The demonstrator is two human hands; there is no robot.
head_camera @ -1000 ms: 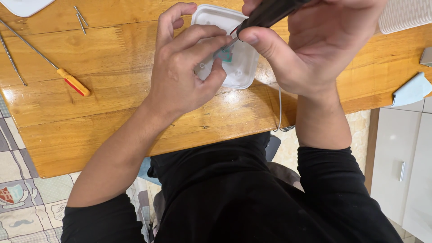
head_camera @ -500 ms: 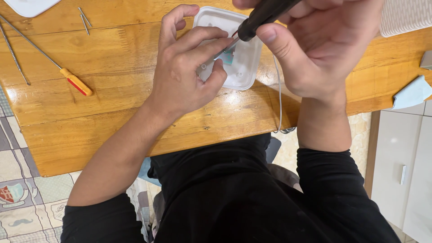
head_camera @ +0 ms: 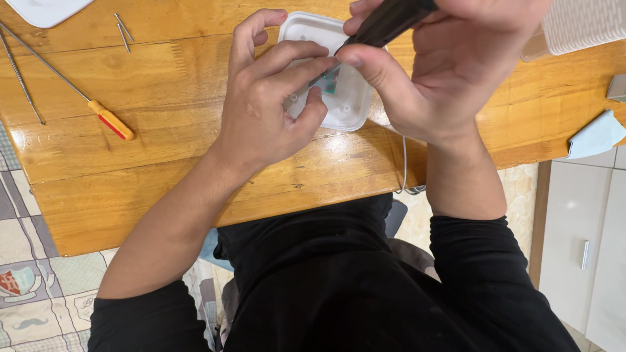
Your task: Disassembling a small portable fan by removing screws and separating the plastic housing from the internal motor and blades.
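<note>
Table: a glossy orange-brown wooden tabletop (head_camera: 195, 150) is filling the upper half of the view, its near edge running just above the person's lap.
Clothing: a black long-sleeved top (head_camera: 339, 287) is covering the lap and both upper arms, with the sleeves pushed up the forearms.
Right hand: the right hand (head_camera: 450, 72) is curling tight around a black pen-shaped tool (head_camera: 391, 19), thumb pressing along its lower side; the tip is angling down toward the box.
Left hand: the left hand (head_camera: 270, 107) is lying over the left part of the box, fingers spread across its top and thumb tucked against the near edge, pinning it to the table rather than lifting it.
Box: a white rounded-square plastic box (head_camera: 329, 72) is sitting on the table near the front edge, between the two hands; a small green circuit board (head_camera: 328, 83) is showing inside, just under the tool tip.
Cup: a white ribbed cup (head_camera: 580, 26) is standing at the top right, beside the right hand.
Cloth: a pale blue folded cloth (head_camera: 596, 133) is resting at the table's right edge, well apart from the box.
Screwdriver: a long thin screwdriver with an orange and red handle (head_camera: 112, 120) is lying at the left, well apart from the left hand.
Cable: a thin white cable (head_camera: 404, 163) is hanging over the table edge below the right wrist.
Tweezers: slim metal tweezers (head_camera: 122, 29) are lying near the far left edge.
</note>
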